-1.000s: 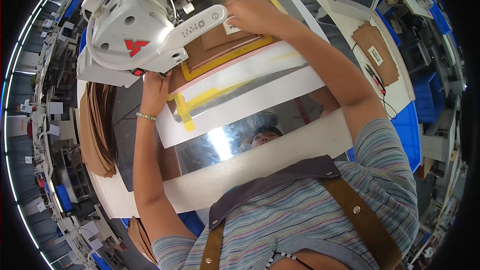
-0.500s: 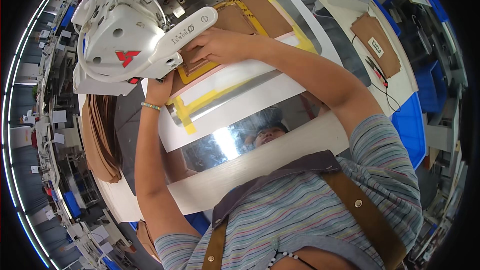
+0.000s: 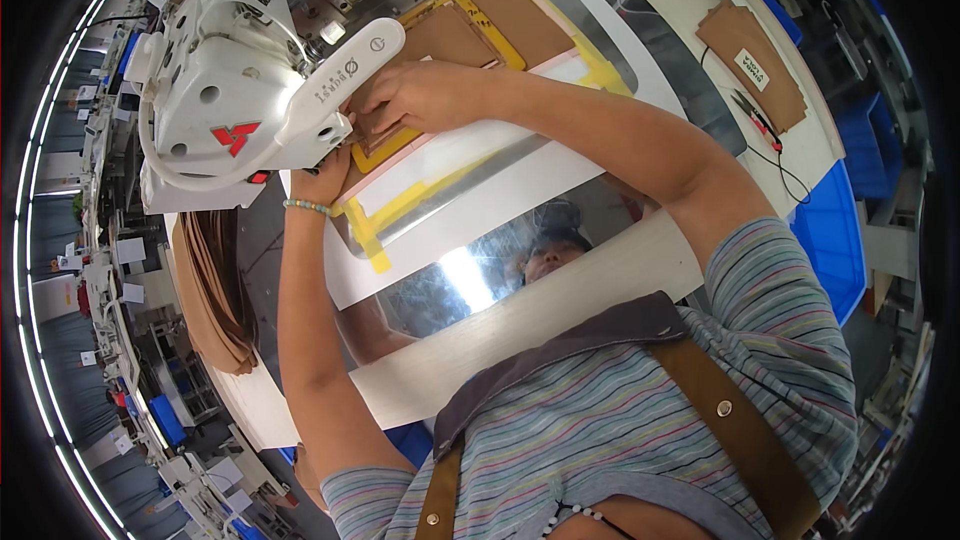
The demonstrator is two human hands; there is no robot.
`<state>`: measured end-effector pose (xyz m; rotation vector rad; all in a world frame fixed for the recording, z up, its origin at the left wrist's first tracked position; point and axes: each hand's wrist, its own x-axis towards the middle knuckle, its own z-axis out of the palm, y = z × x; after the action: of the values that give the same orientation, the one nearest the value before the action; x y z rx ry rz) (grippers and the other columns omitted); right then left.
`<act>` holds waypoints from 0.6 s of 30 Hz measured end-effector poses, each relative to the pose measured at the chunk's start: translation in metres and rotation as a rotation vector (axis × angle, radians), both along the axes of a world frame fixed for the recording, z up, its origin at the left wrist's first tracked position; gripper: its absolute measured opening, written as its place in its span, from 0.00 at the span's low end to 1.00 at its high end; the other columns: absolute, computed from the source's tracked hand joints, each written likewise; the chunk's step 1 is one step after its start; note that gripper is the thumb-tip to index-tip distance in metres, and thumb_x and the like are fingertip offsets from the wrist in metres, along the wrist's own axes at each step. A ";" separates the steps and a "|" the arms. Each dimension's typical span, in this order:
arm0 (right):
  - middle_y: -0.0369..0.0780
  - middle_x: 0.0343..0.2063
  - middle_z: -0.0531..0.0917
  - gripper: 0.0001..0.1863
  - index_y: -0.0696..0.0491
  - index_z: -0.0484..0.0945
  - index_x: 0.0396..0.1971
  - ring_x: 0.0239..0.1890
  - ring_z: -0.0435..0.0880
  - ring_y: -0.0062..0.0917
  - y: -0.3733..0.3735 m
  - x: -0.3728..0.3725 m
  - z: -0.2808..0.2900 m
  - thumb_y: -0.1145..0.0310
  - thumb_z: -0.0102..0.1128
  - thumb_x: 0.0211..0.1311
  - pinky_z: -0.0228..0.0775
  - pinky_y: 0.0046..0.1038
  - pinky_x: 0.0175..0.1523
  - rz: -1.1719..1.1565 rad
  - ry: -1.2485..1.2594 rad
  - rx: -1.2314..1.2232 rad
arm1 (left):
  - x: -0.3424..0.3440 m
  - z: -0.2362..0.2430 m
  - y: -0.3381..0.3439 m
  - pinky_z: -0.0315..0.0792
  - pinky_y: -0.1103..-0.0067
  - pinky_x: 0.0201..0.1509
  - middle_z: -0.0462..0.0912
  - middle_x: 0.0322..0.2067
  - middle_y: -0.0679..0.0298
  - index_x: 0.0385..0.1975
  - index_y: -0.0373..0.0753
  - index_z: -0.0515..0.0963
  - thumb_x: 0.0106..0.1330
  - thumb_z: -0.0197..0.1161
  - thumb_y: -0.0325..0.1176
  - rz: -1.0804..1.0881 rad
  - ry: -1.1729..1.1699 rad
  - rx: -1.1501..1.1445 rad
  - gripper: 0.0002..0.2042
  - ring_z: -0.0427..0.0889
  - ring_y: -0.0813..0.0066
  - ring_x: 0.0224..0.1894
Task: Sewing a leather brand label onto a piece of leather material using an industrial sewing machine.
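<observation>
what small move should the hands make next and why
Probably smooth the brown panel leftward with the right hand: its fingers reach over the left end of the yellow frame, and the left hand is close by, partly hidden by the white machine.

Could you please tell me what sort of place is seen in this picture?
Most likely a sewing workshop: a large white machine, apparently for sewing, stands over the worktable, thin brown pieces lie stacked at left, and cluttered workstations line the background.
</observation>
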<state>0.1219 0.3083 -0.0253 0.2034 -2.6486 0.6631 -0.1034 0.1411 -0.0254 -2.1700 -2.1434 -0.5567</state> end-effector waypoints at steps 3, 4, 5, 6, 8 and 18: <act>0.38 0.61 0.85 0.22 0.43 0.92 0.51 0.65 0.80 0.38 -0.002 0.001 0.000 0.78 0.63 0.60 0.74 0.40 0.69 -0.014 0.009 0.038 | -0.010 -0.003 0.001 0.65 0.69 0.79 0.79 0.70 0.62 0.68 0.42 0.79 0.79 0.60 0.31 -0.024 0.055 -0.012 0.20 0.73 0.60 0.74; 0.37 0.60 0.85 0.22 0.42 0.92 0.51 0.65 0.80 0.37 -0.002 0.001 -0.001 0.78 0.63 0.61 0.74 0.41 0.69 -0.019 0.051 0.061 | -0.014 -0.006 0.002 0.70 0.68 0.75 0.83 0.65 0.62 0.66 0.44 0.81 0.75 0.63 0.32 -0.070 0.045 0.053 0.21 0.79 0.59 0.69; 0.37 0.60 0.85 0.22 0.42 0.92 0.51 0.65 0.80 0.37 -0.002 0.000 -0.001 0.78 0.63 0.61 0.74 0.41 0.69 -0.022 0.010 0.059 | -0.020 -0.009 0.004 0.74 0.67 0.71 0.88 0.60 0.61 0.64 0.46 0.83 0.70 0.67 0.32 -0.125 0.014 0.147 0.22 0.84 0.57 0.64; 0.36 0.60 0.85 0.22 0.42 0.93 0.50 0.64 0.80 0.37 -0.001 -0.002 -0.002 0.78 0.63 0.61 0.75 0.41 0.68 -0.015 0.050 0.076 | -0.028 -0.012 0.004 0.74 0.67 0.71 0.88 0.60 0.61 0.64 0.46 0.83 0.70 0.67 0.32 -0.116 0.037 0.118 0.22 0.84 0.57 0.64; 0.35 0.60 0.85 0.22 0.42 0.93 0.50 0.64 0.81 0.36 0.000 -0.005 -0.003 0.78 0.62 0.61 0.75 0.41 0.68 -0.012 0.092 0.093 | -0.044 -0.016 0.002 0.74 0.65 0.72 0.87 0.60 0.60 0.63 0.45 0.83 0.66 0.70 0.34 -0.179 -0.203 0.069 0.24 0.83 0.55 0.64; 0.37 0.55 0.87 0.17 0.49 0.92 0.45 0.59 0.83 0.37 0.007 -0.017 -0.004 0.78 0.60 0.61 0.78 0.41 0.62 0.079 0.155 0.047 | -0.055 -0.016 0.001 0.59 0.68 0.83 0.76 0.73 0.64 0.74 0.45 0.73 0.62 0.57 0.21 -0.072 0.112 -0.105 0.35 0.72 0.59 0.75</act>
<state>0.1044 0.3148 -0.0294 0.3601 -2.5194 0.5849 -0.1587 0.1419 -0.0414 -2.2805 -2.0894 -0.3246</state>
